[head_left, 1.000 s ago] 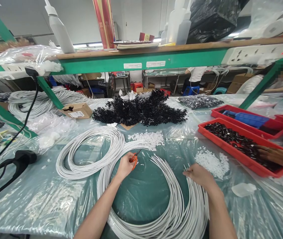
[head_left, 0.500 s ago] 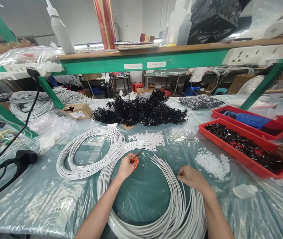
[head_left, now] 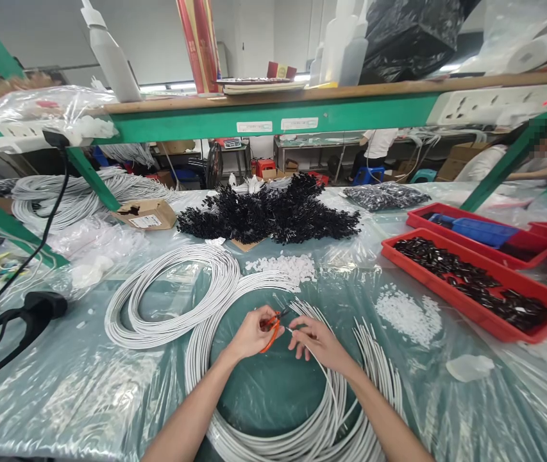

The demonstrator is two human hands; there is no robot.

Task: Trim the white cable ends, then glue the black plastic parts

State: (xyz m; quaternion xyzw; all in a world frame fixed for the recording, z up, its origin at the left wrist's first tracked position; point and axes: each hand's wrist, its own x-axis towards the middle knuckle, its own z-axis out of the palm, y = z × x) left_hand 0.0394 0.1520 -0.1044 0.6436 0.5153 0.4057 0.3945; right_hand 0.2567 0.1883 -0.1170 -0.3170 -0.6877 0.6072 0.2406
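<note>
My left hand grips small orange-handled scissors, blades pointing right. My right hand pinches the end of one white cable and holds it up to the scissor blades. That cable rises from a large coil of white cables lying around both hands on the plastic-covered table. Both hands meet above the middle of the coil.
A second white coil lies left. Piles of small white parts and a heap of black parts sit behind. Red trays of dark pieces stand right. A black tool and its cord rest left. A green shelf spans overhead.
My right hand moved left from the coil's right side, lifting one cable end to the scissors. My left hand shifted slightly toward me. Another person's hand left the red tray.
</note>
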